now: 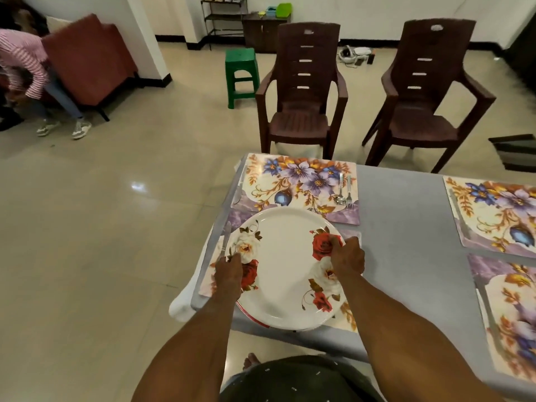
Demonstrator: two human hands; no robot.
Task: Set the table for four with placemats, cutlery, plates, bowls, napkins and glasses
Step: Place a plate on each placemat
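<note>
The fingers of the left hand (229, 269) and the right hand (346, 258) curl over opposite rims of the plate (285, 271), probably to keep it level over the near placemat (349, 319). A knife (225, 237) lies just beyond the left fingers; a spoon (340, 188) and a fork (349, 191) lie farther, beyond the right fingers.

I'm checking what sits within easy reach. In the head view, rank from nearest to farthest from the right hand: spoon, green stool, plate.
1. Plate, gripped at its right rim by the right hand.
2. Spoon, on the far placemat.
3. Green stool, on the floor beyond the table.
</note>
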